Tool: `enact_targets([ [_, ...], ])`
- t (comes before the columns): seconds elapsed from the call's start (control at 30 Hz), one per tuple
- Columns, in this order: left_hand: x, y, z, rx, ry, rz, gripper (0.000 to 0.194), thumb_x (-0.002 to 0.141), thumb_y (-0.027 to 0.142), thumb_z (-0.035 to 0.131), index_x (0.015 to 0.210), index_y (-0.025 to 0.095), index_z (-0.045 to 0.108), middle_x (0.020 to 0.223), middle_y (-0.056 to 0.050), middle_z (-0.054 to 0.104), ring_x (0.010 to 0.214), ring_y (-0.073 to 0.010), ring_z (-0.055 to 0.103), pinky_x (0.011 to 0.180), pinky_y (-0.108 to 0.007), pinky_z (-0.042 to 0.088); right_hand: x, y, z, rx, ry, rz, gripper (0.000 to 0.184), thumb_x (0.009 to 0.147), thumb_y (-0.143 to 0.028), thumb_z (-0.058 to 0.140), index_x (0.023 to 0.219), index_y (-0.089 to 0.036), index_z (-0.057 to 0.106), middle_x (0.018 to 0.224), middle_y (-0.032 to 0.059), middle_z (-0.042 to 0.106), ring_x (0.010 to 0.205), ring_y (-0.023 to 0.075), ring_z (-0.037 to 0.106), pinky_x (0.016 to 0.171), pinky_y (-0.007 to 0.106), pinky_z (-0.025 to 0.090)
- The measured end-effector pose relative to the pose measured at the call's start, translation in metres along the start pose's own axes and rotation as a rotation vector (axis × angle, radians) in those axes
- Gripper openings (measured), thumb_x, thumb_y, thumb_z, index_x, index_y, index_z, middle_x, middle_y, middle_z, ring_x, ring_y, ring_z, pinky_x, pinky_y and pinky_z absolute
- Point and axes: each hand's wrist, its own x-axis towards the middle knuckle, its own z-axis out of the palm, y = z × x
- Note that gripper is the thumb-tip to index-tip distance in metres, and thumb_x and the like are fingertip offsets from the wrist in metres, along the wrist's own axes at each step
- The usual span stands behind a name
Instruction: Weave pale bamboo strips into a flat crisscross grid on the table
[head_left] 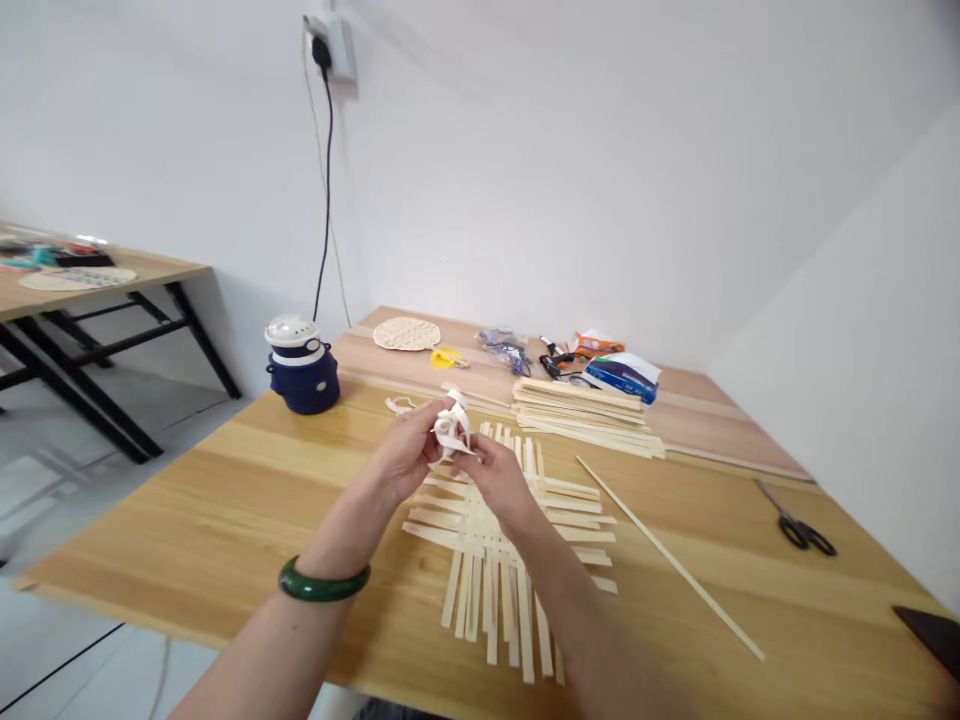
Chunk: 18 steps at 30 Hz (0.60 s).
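Note:
A crumpled bundle of thin white strips (452, 428) is between my two hands, above the table. My left hand (411, 447) has its fingers closed round the bundle from the left. At its right side, my right hand (495, 480) pinches the bundle with thumb and fingers. Below my hands lies a flat woven mat of pale strips (480, 540), its loose ends spreading out on all sides; my right forearm hides part of it. A white curled scrap (400, 405) rests on the table just beyond my left hand.
A stack of pale strips (585, 415) lies behind the mat, and a single long strip (667, 555) to its right. Scissors (802, 530) lie far right. A blue-and-white jug (304, 370) stands at the left edge. A round woven piece (406, 333) and blue packet (622, 377) sit behind.

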Motion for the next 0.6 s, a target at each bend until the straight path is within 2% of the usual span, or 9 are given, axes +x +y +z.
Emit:
enact_targets([
  [0.03, 0.000, 0.001, 0.000, -0.010, 0.000, -0.007, 0.013, 0.078, 0.019, 0.070, 0.071, 0.012, 0.062, 0.062, -0.002, 0.063, 0.051, -0.0094, 0.058, 0.050, -0.018, 0.049, -0.002, -0.001, -0.005, -0.019, 0.042, 0.028, 0.029, 0.072, -0.045, 0.069, 0.085, -0.020, 0.071, 0.065, -0.0003, 0.065, 0.069, 0.0177, 0.062, 0.075, 0.033, 0.052],
  [0.1, -0.001, 0.003, -0.005, -0.028, 0.007, -0.018, 0.010, 0.081, 0.015, 0.066, 0.072, 0.012, 0.062, 0.064, -0.002, 0.065, 0.052, -0.0094, 0.060, 0.052, -0.018, 0.052, -0.015, -0.003, -0.024, -0.028, 0.076, 0.064, 0.029, 0.074, -0.048, 0.068, 0.076, -0.019, 0.069, 0.053, -0.0032, 0.056, 0.057, 0.0142, 0.056, 0.067, 0.031, 0.051],
  [0.23, -0.003, 0.005, -0.015, -0.080, 0.101, -0.029, 0.013, 0.088, 0.010, 0.056, 0.076, 0.012, 0.063, 0.066, -0.001, 0.065, 0.052, -0.0082, 0.060, 0.051, -0.016, 0.053, -0.052, 0.001, -0.066, -0.012, 0.056, 0.123, 0.037, 0.074, -0.054, 0.070, 0.083, -0.017, 0.069, 0.056, -0.0039, 0.055, 0.049, 0.0105, 0.050, 0.056, 0.029, 0.050],
  [0.33, -0.004, 0.001, -0.017, -0.077, 0.176, -0.001, 0.018, 0.091, 0.007, 0.050, 0.086, 0.010, 0.067, 0.073, -0.003, 0.068, 0.051, -0.0073, 0.060, 0.046, -0.015, 0.053, -0.072, 0.010, -0.083, 0.001, 0.060, 0.173, 0.041, 0.070, -0.052, 0.076, 0.091, -0.017, 0.071, 0.059, -0.0036, 0.056, 0.050, 0.0101, 0.050, 0.052, 0.027, 0.050],
  [0.4, -0.006, -0.002, -0.016, -0.070, 0.169, 0.029, 0.019, 0.091, 0.005, 0.050, 0.093, 0.011, 0.068, 0.083, -0.003, 0.070, 0.055, -0.0071, 0.062, 0.046, -0.015, 0.053, -0.081, 0.013, -0.092, 0.036, 0.067, 0.201, 0.041, 0.073, -0.052, 0.075, 0.095, -0.017, 0.073, 0.063, -0.0025, 0.057, 0.051, 0.0089, 0.049, 0.048, 0.024, 0.047],
  [0.47, -0.008, -0.003, -0.013, -0.092, 0.142, 0.055, 0.022, 0.089, 0.004, 0.051, 0.099, 0.014, 0.068, 0.094, -0.003, 0.071, 0.060, -0.0074, 0.064, 0.046, -0.015, 0.054, -0.088, 0.013, -0.103, 0.151, 0.106, 0.185, 0.036, 0.077, -0.048, 0.075, 0.098, -0.018, 0.074, 0.068, -0.0014, 0.059, 0.053, 0.0080, 0.049, 0.048, 0.022, 0.045],
  [0.6, -0.010, -0.005, -0.008, -0.173, 0.034, 0.098, 0.025, 0.086, 0.004, 0.054, 0.103, 0.018, 0.067, 0.115, -0.003, 0.068, 0.063, -0.0071, 0.064, 0.044, -0.014, 0.051, -0.097, 0.007, -0.132, 0.607, 0.299, 0.018, 0.024, 0.074, -0.031, 0.078, 0.096, -0.024, 0.073, 0.076, -0.0026, 0.060, 0.062, 0.0073, 0.051, 0.055, 0.018, 0.049],
])
